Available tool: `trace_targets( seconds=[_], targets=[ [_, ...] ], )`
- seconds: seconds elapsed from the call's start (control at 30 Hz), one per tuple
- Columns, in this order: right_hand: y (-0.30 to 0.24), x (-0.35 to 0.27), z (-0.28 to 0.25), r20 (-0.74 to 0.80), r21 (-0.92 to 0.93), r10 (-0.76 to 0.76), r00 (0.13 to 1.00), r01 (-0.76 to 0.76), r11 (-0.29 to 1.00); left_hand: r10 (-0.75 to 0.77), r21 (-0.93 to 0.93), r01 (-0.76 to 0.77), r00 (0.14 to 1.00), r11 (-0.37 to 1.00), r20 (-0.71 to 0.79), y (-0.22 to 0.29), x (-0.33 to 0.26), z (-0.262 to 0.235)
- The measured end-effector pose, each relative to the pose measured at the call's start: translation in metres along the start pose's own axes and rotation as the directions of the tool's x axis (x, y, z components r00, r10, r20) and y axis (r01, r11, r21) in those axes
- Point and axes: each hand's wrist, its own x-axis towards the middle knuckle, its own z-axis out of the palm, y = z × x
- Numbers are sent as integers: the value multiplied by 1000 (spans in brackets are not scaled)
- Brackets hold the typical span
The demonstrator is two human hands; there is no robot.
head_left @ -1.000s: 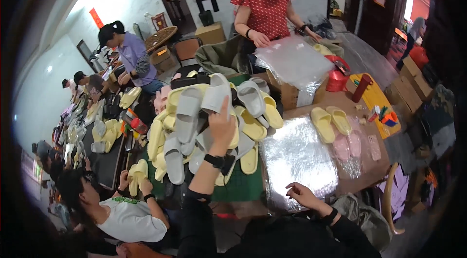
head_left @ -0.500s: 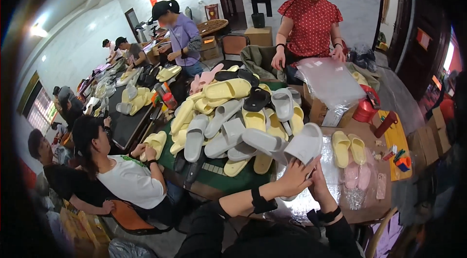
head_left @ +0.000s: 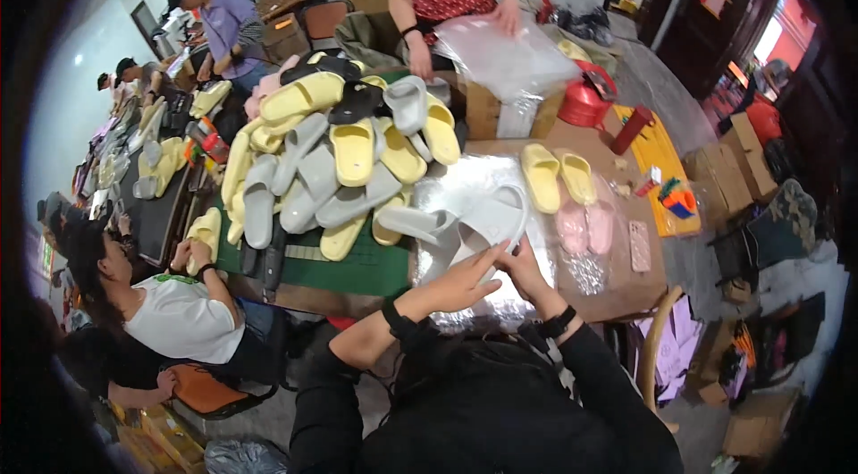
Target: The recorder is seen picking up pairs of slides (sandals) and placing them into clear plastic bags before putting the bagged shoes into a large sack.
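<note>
At my far left a co-worker in a white shirt (head_left: pixel 183 318) has both hands on a yellow slipper (head_left: pixel 205 228), well apart from mine. Next comes the heap of slippers (head_left: pixel 353 152), yellow, grey and black, piled over a green mat (head_left: pixel 362 273). To its right a loose grey slipper (head_left: pixel 416 222) reaches over the silver sheet (head_left: pixel 465 172), just beside the one I am handling; I'd keep that neighbour clear so the two don't knock. My left hand (head_left: pixel 460 285) lies nearly flat, fingers long and close together, against the near side of the pale grey slipper (head_left: pixel 496 222), which is tilted above the sheet in front of me. My right hand (head_left: pixel 527 273) meets it from the other side with bent fingers, close to the left fingertips. I can't tell whether either thumb pinches the slipper or it merely rests between my hands. To handle it well, I'd bear its weight on the sole, press evenly from both sides, and leave the strap uncrushed. Further right, the yellow pair (head_left: pixel 541 177) and the pink pair (head_left: pixel 585 228) lie near my right hand, so I'd keep that elbow tucked in.
</note>
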Motion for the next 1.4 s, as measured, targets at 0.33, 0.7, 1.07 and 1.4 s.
trace_targets(
  seconds=[0.33, 0.7, 1.07, 1.4],
  targets=[
    [34, 8, -67, -290, -486, -200, 936, 35, 873, -248, 340, 172, 949, 925, 193, -77, -35, 87],
    [58, -23, -61, -495, -174, 102, 863, -213, 961, -482, 692, 310, 874, 652, 62, -140, -59, 125],
    [91, -40, -69, -456, -223, 222, 862, -352, 909, -491, 765, 237, 863, 599, 117, -153, -63, 129],
    [116, 56, -74, -401, -602, -437, 805, 129, 788, -373, 836, 7, 897, 549, 237, -151, -61, 116]
  ],
)
